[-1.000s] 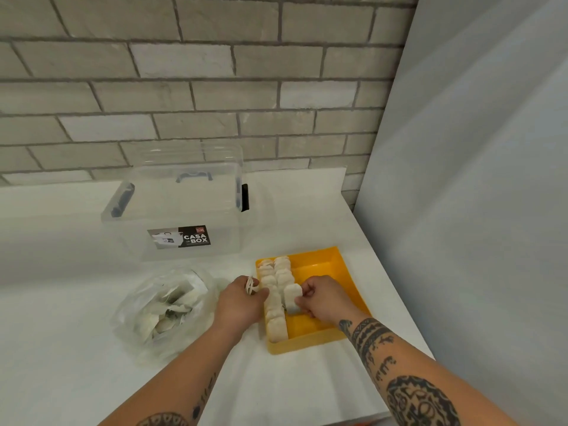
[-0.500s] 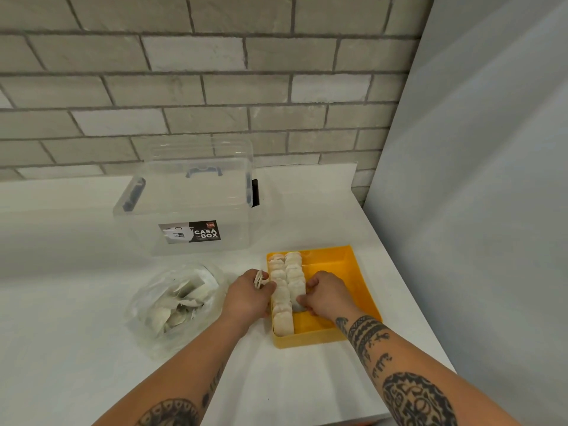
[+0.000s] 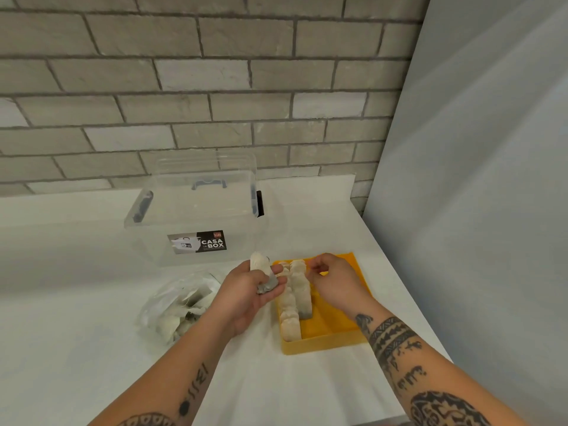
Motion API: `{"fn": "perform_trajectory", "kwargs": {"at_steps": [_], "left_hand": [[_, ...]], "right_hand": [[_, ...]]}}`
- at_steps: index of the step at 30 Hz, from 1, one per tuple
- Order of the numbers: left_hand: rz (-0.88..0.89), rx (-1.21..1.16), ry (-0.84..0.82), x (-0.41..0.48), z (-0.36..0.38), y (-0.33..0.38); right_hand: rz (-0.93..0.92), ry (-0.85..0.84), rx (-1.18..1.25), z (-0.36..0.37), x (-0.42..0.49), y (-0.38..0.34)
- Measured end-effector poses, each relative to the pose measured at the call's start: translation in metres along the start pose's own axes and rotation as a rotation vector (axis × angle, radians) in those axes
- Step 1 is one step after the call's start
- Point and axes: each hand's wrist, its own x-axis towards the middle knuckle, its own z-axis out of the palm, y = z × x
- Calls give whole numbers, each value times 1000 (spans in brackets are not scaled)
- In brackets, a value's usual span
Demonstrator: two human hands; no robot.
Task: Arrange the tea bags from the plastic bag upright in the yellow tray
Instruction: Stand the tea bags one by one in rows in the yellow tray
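White counter point(image 3: 61, 318), near edge: two tattooed forearms are reaching in from below.
- Yellow tray point(image 3: 332, 342) is sitting on the counter, right of centre. Standing tea bags point(image 3: 299, 290) are filling its left side in two upright rows, touching each other; the row against the left wall is running the tray's full depth, the second row is stopping short of the front wall. The right part of the tray floor is showing bare yellow.
- Left hand point(image 3: 246, 293) is hovering just left of the tray, palm turned up, fingers curling round held tea bags point(image 3: 259, 264), a small pale bundle sticking up above the thumb.
- Right hand point(image 3: 335, 281) is hovering over the tray's far half, fingers loosely curled, thumb and forefinger close together; cannot tell whether anything is pinched.
- Plastic bag point(image 3: 176, 305), crumpled, is lying left of the left hand with more tea bags inside.
- Clear storage box point(image 3: 196, 210), labelled "CASA BOX", is standing behind, against the brick wall point(image 3: 184, 87).
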Motion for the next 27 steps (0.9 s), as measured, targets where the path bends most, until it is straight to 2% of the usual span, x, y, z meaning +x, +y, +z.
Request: {"fn": "perform_trajectory", "kwargs": {"at_steps": [5,10,13,20,25,27], "left_hand": [[91,91,-105,-8,-4,-1],[148,254,-55,-9,0,-1],[168,309,-16,-8,2,-3],[217,303,64,-1,7,-9],[220,327,132,5,8,-15],[218,436,203,10,3,-20]], "right_hand": [[-116,-3,187,-4,-16,-28],[-142,-91,203,-1,-23,-35],[-156,-87,167,-1,-23,-32],[-119,-118,246,-9,-22,-24],[-46,-71,141,-13,-10,-5],[-13,-57,32,-15,-6,7]]}}
